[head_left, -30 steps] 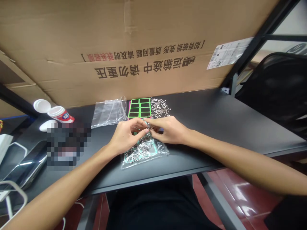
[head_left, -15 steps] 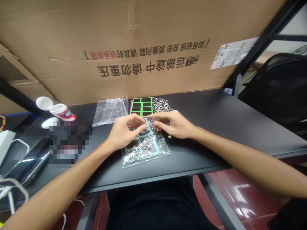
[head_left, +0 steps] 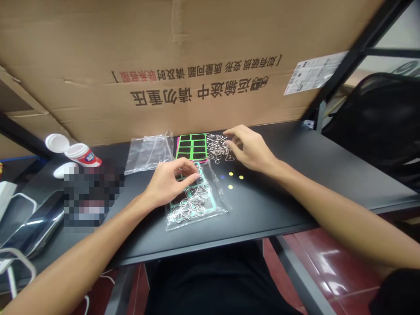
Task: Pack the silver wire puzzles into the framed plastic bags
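Note:
A clear plastic bag (head_left: 215, 205) holding silver wire pieces (head_left: 192, 208) and a teal-framed card lies near the table's front edge. My left hand (head_left: 172, 180) pinches the bag's upper part between thumb and fingers. Over a pile of silver wire pieces (head_left: 217, 146) at the back, my right hand (head_left: 247, 146) has its thumb and fingers apart, with nothing visible between them. Left of that pile is a green-framed black card (head_left: 192, 147) with a pink edge under it. Several small discs, yellow (head_left: 241, 177) and blue (head_left: 222, 177), lie right of the bag.
An empty-looking clear bag (head_left: 147, 152) lies left of the green card. Farther left stand an open red-and-white container (head_left: 88, 155) and a dark glossy device (head_left: 34, 225). A large cardboard sheet (head_left: 197, 52) rises behind the table (head_left: 295, 188). A black chair is at the right.
My right hand has moved from the bag's opening up and right to the wire pile. More small discs now show on the table. My left hand stays at the bag.

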Demonstrator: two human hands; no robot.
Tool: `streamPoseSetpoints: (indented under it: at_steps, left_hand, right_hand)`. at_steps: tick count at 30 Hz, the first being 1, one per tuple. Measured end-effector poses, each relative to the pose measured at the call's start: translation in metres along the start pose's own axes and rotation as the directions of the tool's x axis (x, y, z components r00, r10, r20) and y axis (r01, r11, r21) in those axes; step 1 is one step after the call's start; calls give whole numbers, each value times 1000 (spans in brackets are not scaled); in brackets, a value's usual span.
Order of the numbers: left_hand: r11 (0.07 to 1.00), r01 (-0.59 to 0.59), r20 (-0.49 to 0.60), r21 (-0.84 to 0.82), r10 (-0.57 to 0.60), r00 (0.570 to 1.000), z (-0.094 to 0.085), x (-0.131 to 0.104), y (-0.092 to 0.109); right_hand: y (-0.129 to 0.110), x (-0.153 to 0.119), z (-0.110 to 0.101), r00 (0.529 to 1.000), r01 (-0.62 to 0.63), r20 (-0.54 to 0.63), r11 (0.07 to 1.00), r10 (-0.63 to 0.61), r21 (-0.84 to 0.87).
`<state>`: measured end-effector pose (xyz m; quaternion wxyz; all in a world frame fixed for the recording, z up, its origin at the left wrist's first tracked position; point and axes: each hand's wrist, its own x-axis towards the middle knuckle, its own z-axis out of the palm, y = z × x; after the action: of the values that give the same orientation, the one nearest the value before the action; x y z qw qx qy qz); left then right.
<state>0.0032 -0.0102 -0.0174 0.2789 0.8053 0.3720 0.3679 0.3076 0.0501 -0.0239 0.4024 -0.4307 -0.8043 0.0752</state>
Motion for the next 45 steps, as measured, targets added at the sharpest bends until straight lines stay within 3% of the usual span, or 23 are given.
streamPoseSetpoints:
  at_steps: [2, 5, 7, 9, 12, 15, 18, 20, 22, 23, 25, 28, 38, 45]
  left_hand:
    - [999, -24, -8, 29, 24, 1000, 0, 0, 0]
    - [990, -101, -13, 95, 103, 995, 1, -1, 1]
    - [982, -143, -9, 127, 145, 989, 3, -1, 3]
    - [976, -162, 2, 142, 164, 987, 4, -1, 4]
    - [960, -164, 12, 226, 165, 986, 0, -1, 0]
    - [900, -122, 34, 419, 119, 992, -10, 1, -9]
    - [832, -55, 50, 553, 33, 998, -20, 2, -17]
    - [808, -25, 53, 589, -8, 999, -23, 2, -18]
    - [791, -17, 66, 612, -29, 997, -23, 2, -18]
    - [785, -21, 76, 619, -34, 997, -23, 3, -17]
    - [785, -36, 99, 618, -32, 995, -22, 3, -17]
    - [808, -54, 124, 587, -25, 992, -21, 3, -21]
    - [851, -84, 154, 519, 4, 988, -25, 3, -31]
    - [858, -71, 130, 508, 5, 991, -24, 6, -29]
  right_hand:
    - [-13, -3, 0, 995, 49, 80, 987, -62, 152]
    - [-37, -11, 8, 941, 20, 294, 897, -165, 441]
    - [-49, -16, 15, 919, -31, 342, 827, -198, 562]
    - [-53, -17, 17, 927, -76, 335, 791, -168, 607]
    - [-41, -12, 10, 932, -121, 355, 856, -77, 502]
    - [-17, -4, -3, 928, -109, 372, 973, 27, 202]
    - [1, 1, -9, 966, -111, 236, 993, 101, 26]
    - [2, 1, -9, 989, -50, 137, 999, 48, 12]
    - [-6, 0, -9, 986, 86, 139, 995, -93, 56]
    - [-12, -1, -9, 965, 162, 191, 981, -180, 106]
    - [-26, -4, -9, 875, 265, 345, 933, -339, 243]
    - [-39, -8, -5, 740, 288, 508, 890, -442, 355]
    - [-34, -13, 5, 667, 296, 600, 896, -442, 330]
    - [-36, -10, 0, 676, 260, 621, 917, -396, 301]
